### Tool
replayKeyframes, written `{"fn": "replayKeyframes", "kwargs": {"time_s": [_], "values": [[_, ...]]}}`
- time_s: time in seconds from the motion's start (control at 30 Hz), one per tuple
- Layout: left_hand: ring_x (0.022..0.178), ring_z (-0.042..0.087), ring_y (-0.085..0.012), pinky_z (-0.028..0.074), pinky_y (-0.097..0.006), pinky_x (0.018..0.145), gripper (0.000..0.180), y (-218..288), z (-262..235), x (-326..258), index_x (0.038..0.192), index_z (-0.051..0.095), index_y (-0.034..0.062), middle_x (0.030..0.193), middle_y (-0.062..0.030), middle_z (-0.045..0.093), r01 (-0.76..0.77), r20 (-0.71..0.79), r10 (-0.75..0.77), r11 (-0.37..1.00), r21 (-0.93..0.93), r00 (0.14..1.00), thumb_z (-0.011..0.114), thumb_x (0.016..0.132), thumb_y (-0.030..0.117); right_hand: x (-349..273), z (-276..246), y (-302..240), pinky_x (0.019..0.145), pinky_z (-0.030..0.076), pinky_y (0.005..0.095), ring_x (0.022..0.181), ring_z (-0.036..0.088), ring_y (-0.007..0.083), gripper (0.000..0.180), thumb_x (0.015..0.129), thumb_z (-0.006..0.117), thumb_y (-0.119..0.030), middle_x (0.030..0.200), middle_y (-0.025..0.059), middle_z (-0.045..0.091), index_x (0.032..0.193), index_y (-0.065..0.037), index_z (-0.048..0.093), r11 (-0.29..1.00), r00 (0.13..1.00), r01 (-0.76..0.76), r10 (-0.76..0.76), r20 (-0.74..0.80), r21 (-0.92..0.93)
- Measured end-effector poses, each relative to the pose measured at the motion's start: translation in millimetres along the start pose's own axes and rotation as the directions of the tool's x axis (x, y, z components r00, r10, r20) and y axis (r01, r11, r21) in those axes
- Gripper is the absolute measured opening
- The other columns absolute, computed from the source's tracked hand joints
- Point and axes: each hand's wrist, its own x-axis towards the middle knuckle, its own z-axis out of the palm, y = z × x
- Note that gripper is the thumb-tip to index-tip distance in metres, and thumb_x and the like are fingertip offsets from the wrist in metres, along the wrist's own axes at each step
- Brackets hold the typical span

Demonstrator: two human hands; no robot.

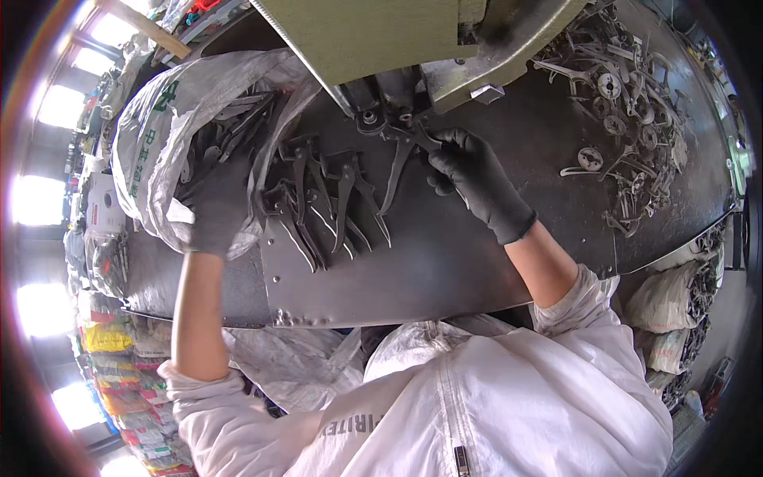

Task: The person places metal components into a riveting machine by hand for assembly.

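My right hand [479, 180], in a dark glove, is closed on one leg of a dark metal plier-like tool [401, 159]. The tool's pivot end sits right under the punch-like tooling [388, 99] of a green machine, its other leg hanging toward me. On the left, my gloved left hand [216, 208] reaches into the mouth of a white woven sack [147, 143]. Motion smears its fingers, so what they touch is hidden. Dark metal pieces [238, 119] fill the sack. Several similar plier-like tools [343, 191] lie between the sack and the machine.
The green machine body [397, 36] overhangs the dark metal table [445, 270] at the far middle. A loose heap of grey metal parts [628, 119] covers the right side. Filled sacks [668, 302] stand at the lower right; stacked bags [131, 358] line the left.
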Motion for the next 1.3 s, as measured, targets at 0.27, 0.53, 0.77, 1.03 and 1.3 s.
{"fn": "replayKeyframes", "kwargs": {"time_s": [0.27,0.53,0.77,1.03,1.3], "values": [[0.109,0.051,-0.0293,0.046,-0.037,0.084,0.035,-36,-4,-31,0.105,0.058,0.0076,0.132,-0.0152,0.041,-0.016,0.307,-0.020,0.993,0.113,0.951,0.062,0.075,0.025,-8,2,-15,0.052,0.049,0.0219,0.059,0.055,0.0098,0.028,0.085,0.049,-0.003,0.080,0.0053,0.054,0.112,0.005,0.046,0.999,0.997,0.042,-0.040,0.072,-0.026],[0.104,0.055,-0.0284,0.045,-0.036,0.085,0.035,-40,-10,-25,0.111,0.055,0.0068,0.123,-0.0170,0.050,0.014,0.433,-0.035,0.999,0.052,0.901,0.056,0.082,0.028,-12,-6,6,0.048,0.042,0.0201,0.056,0.050,0.0073,0.023,0.086,0.051,-0.008,0.083,0.0055,0.056,0.107,0.002,0.049,0.999,0.999,-0.036,0.036,-0.015,-0.008],[0.093,0.053,-0.0169,0.043,-0.029,0.081,0.049,23,-28,-33,0.136,0.031,0.0050,0.115,-0.0129,0.052,0.155,0.095,-0.152,0.451,-0.879,0.984,0.047,0.092,0.018,-8,5,20,0.048,0.042,0.0245,0.054,0.049,0.0092,0.012,0.085,0.049,-0.006,0.066,0.0031,0.050,0.094,0.001,0.052,0.989,0.989,0.133,-0.136,0.050,0.064],[0.077,0.050,-0.0106,0.045,-0.026,0.059,0.038,192,2,-6,0.125,0.043,0.0014,0.084,-0.0058,0.052,-0.743,-0.520,0.538,0.561,-0.366,0.663,0.049,0.088,0.011,6,-60,48,0.078,0.045,0.0366,0.093,0.056,0.0278,0.042,0.082,0.059,-0.023,0.098,0.0165,0.058,0.115,0.001,0.048,0.565,0.590,0.611,-0.792,-0.156,-0.554],[0.061,0.057,-0.0192,0.047,-0.031,0.050,0.019,170,14,16,0.095,0.048,-0.0049,0.078,-0.0160,0.055,0.070,0.124,0.082,0.484,-0.872,0.989,0.053,0.085,0.011,-52,-213,-63,0.077,0.045,0.0436,0.086,0.060,0.0352,0.053,0.072,0.062,-0.026,0.091,0.0244,0.059,0.116,-0.001,0.045,-0.013,0.576,-0.718,-0.572,-0.583,-0.696]]}}
